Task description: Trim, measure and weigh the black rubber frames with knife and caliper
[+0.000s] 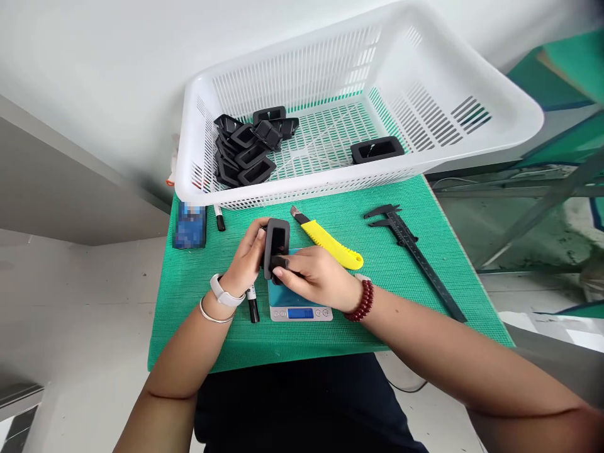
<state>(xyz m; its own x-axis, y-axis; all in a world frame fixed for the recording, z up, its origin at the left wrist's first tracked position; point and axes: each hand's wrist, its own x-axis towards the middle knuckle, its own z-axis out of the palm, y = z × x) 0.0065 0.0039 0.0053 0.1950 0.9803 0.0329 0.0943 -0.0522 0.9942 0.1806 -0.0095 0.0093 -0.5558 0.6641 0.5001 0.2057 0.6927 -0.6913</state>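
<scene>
A black rectangular frame part (269, 248) is held upright above a small digital scale (301, 314). My left hand (246, 261) grips its left side, thumb near the upper edge. My right hand (314, 275) pinches a small black piece (280, 262) at the lower part of the frame's opening; how the two pieces meet is partly hidden by the fingers. Behind my right hand lies a yellow utility knife (334, 244). A black marker (253, 304) rests on the mat left of the scale.
Beyond the hands, a white plastic basket (302, 185) holds a heap of black parts (252, 148) and a separate one (377, 149). A black caliper (419, 257) lies right on the green mat (212, 346). A blue packet (190, 226) and another marker (219, 219) are back left.
</scene>
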